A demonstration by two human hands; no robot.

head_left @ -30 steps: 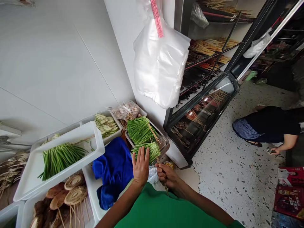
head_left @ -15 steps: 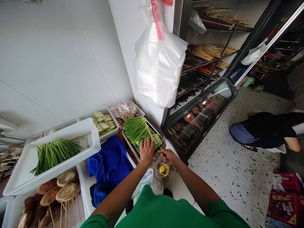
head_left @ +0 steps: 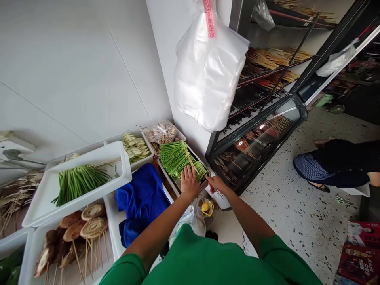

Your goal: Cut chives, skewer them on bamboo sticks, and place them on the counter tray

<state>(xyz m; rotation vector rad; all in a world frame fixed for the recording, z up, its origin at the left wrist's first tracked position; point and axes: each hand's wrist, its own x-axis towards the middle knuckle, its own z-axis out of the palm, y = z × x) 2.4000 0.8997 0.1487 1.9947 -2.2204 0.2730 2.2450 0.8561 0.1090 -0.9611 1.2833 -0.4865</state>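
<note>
Cut green stalks that look like chives (head_left: 175, 155) are piled in a metal tray (head_left: 170, 183) in front of me, with some wooden sticks on top. My left hand (head_left: 190, 183) lies flat on the near part of the pile, fingers stretched out. At the tray's right corner my right hand (head_left: 217, 185) is closed in a pinch on thin wooden skewers (head_left: 220, 194), whose ends stick out below the fingers. Their other ends are hard to make out near the greens.
Left are a white tray of green stalks (head_left: 80, 180), skewered mushrooms (head_left: 93, 221), sliced vegetable pieces (head_left: 133, 147) and a blue cloth (head_left: 142, 198). Plastic bags (head_left: 209, 75) hang ahead beside a display fridge (head_left: 261, 138). A yellow-capped jug (head_left: 204, 208) stands below; another person (head_left: 335, 160) bends at right.
The view has swung a little left, so most things sit further right. My left hand stays flat on the greens; my right hand still pinches skewers, whose ends now show below its fingers.
</note>
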